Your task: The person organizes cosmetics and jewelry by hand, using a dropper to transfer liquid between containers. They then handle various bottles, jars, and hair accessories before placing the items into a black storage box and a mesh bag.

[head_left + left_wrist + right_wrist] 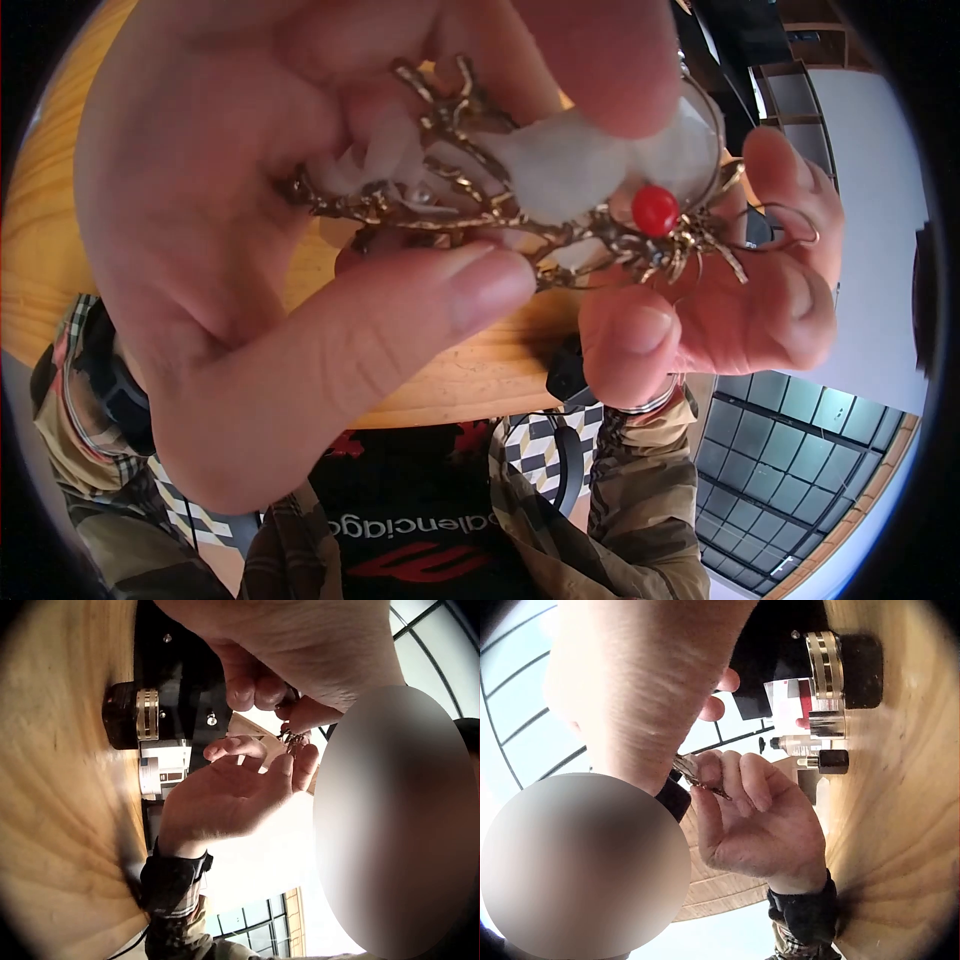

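Observation:
A gold twig-shaped ornament (500,215) with white translucent petals, a red bead (655,210) and thin looped wire is held up close in the head view. My left hand (230,270) grips its left part, thumb along the lower edge and fingers above and behind. My right hand (740,320) is at the bead end, thumb below the wire and other fingers bent behind. In the left wrist view, my right hand (229,799) pinches the ornament's end (296,737) between thumb and forefinger. The right wrist view shows my left hand (772,817) pinching the other part.
Below the hands is a wooden table (470,360). A dark jar with a gold-banded lid (825,664), a small dropper bottle (829,761) and boxes stand on it. A black device (570,378) is at my right wrist.

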`<state>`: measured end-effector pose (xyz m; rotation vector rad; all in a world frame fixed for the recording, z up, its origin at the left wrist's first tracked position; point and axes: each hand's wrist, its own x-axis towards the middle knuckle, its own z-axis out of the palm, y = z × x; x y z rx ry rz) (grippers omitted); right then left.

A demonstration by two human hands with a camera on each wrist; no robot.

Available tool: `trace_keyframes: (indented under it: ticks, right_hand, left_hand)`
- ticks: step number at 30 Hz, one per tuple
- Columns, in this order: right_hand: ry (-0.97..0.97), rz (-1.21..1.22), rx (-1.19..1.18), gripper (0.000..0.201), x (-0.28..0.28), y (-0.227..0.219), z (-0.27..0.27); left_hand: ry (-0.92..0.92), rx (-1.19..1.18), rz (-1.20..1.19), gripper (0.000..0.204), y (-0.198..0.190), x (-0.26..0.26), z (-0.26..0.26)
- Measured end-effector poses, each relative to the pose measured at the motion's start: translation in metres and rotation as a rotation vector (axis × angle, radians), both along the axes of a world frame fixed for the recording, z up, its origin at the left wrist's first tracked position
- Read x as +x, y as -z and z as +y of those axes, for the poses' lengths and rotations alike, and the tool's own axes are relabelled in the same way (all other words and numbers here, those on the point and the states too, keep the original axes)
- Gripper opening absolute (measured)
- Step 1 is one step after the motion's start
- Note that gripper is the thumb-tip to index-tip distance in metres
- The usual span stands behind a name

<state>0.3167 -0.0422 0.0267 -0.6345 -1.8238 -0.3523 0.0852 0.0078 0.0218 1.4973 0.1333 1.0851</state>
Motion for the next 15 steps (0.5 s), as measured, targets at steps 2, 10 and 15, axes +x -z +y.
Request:
trace_keyframes:
  ticks: [2, 10, 15]
  right_hand:
    - [-0.028, 0.153, 0.079, 0.064, -0.003, 0.003, 0.000]
    - [-0.006, -0.064, -0.156, 0.068, 0.022, -0.008, -0.024]
    - [-0.098, 0.067, -0.243, 0.076, 0.027, -0.001, -0.015]
  left_hand:
    - [-0.040, -0.050, -0.003, 0.056, -0.002, 0.003, -0.005]
    - [0.020, -0.090, 0.016, 0.053, -0.003, -0.004, -0.004]
    - [-0.146, -0.106, 0.100, 0.050, -0.011, -0.002, -0.012]
